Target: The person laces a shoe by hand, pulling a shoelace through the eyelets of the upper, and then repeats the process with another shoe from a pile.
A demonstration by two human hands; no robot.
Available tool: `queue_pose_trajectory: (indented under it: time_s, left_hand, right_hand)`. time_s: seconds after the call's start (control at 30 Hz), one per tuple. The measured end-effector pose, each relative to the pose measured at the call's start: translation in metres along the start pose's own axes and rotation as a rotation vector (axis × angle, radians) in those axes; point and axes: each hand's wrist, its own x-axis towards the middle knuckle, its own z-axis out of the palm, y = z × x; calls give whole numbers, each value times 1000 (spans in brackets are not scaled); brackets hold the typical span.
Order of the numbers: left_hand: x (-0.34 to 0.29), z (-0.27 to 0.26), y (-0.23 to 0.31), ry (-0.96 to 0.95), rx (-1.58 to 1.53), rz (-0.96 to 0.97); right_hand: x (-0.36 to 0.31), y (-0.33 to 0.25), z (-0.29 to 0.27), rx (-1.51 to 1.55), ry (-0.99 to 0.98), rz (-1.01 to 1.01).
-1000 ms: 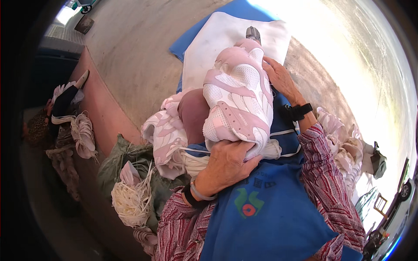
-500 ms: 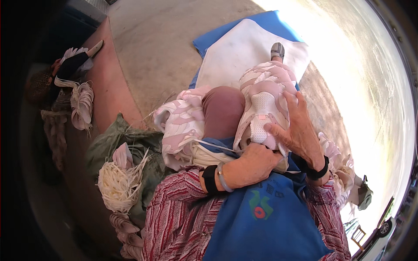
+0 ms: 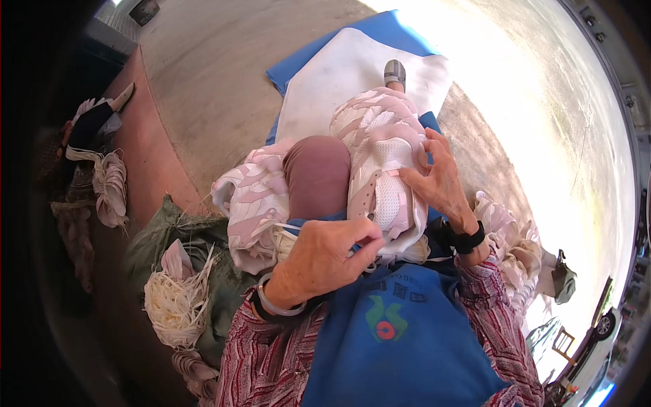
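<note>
A pink-and-white shoe upper [image 3: 392, 186] lies over my right leg, on top of several overlapping uppers. My right hand [image 3: 439, 180] grips its right side, thumb on the eyelet edge beside the mesh tongue and fingers over the outer side. Just left of the upper's near opening, my left hand [image 3: 329, 254] is closed in a pinch, thumb against forefinger. A thin white shoelace [image 3: 285, 226] runs behind this hand, and a small white tip shows at the pinch. More laces in my lap are mostly hidden by the hand.
More shoe uppers [image 3: 261, 203] hang over my left leg, and others [image 3: 505, 230] lie at my right. A white lace bundle [image 3: 178, 298] rests on a green sack [image 3: 159, 230] at left. Ahead, a white sheet [image 3: 332, 81] overlaps a blue one [image 3: 380, 34].
My left hand has drawn back and left from the upper's opening, uncovering a row of eyelets. My right hand keeps its grip. The whole view has shifted, so the scene sits further left.
</note>
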Motion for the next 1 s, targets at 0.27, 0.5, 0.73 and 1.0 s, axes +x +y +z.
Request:
queue_pose_trajectory:
  time_s: [0.27, 0.5, 0.73, 1.0]
  left_hand:
    - [83, -5, -48, 242, 265, 61]
    - [88, 8, -49, 230, 188, 68]
    - [83, 19, -44, 280, -206, 8]
    - [136, -19, -14, 244, -300, 37]
  right_hand:
    - [-4, 7, 3, 217, 17, 44]
    - [1, 46, 7, 311, 95, 89]
    - [17, 46, 11, 1105, 102, 196]
    - [106, 19, 0, 419, -10, -118]
